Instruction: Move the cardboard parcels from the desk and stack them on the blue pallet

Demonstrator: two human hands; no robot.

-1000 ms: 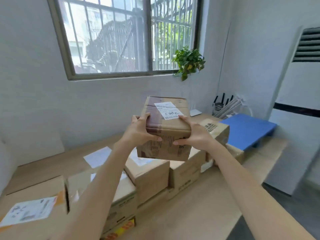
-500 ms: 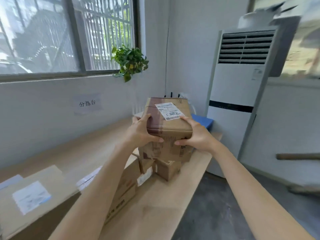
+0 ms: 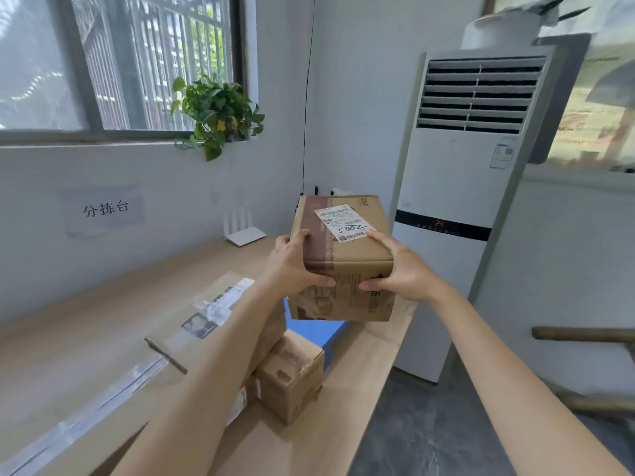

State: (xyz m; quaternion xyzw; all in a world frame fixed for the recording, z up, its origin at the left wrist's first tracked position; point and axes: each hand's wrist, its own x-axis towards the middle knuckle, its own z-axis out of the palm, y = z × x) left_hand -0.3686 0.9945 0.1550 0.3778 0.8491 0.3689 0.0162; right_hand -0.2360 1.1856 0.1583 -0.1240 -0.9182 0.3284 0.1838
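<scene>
Both hands gripping one cardboard parcel (image 3: 345, 269), holding it in the air over the desk's far right end. Left hand (image 3: 292, 266) is clamping the left side, fingers curling over the top edge, thumb pressing the near face. Right hand (image 3: 400, 269) is clamping the right side, fingers lying on top and touching the white shipping label (image 3: 340, 223), thumb on the near face. Blue pallet (image 3: 314, 329) is showing just below the held parcel, mostly hidden by it. A small parcel (image 3: 292, 376) is sitting on the desk (image 3: 103, 314) near its front edge, touching the pallet's near side. A large flat parcel (image 3: 144, 372) is lying to its left, partly under the left forearm. White router (image 3: 244, 235) is standing at the desk's back edge. Air conditioner (image 3: 457, 187) is standing beside the desk's right end.
</scene>
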